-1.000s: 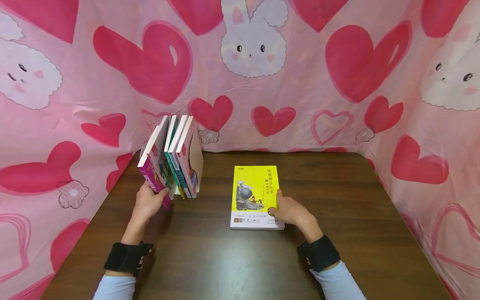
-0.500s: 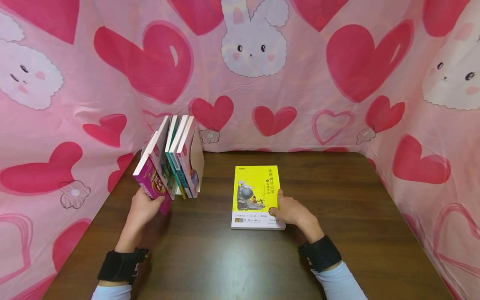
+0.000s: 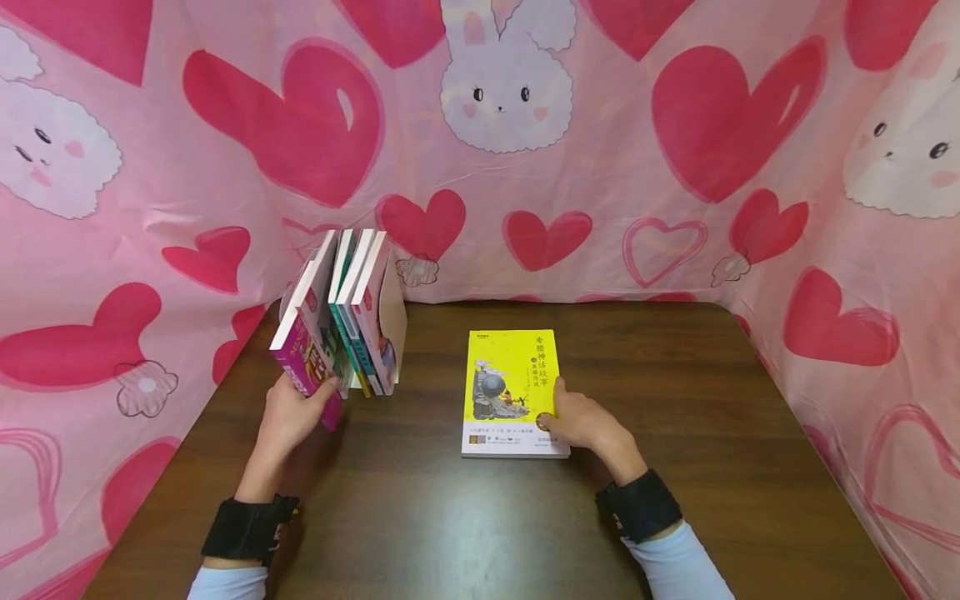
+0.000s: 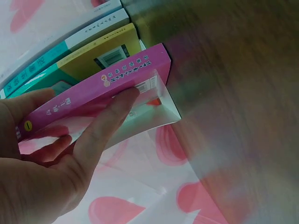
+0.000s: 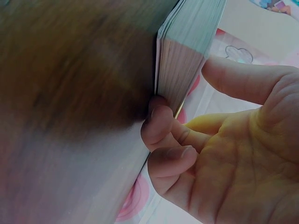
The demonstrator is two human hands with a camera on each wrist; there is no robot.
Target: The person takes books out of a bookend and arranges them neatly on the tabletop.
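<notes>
Left hand [image 3: 288, 414] and right hand [image 3: 585, 421] pinching, well apart; forearms [image 3: 260, 472] extended forward.

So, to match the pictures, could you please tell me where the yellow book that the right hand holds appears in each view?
Head: the yellow book is slightly right of centre, below mid-height.
Left wrist: not in it; the yellow spine there is another book's.
Right wrist: at the top, right of centre, page edges showing.
Shared landmark: the brown table.
</notes>
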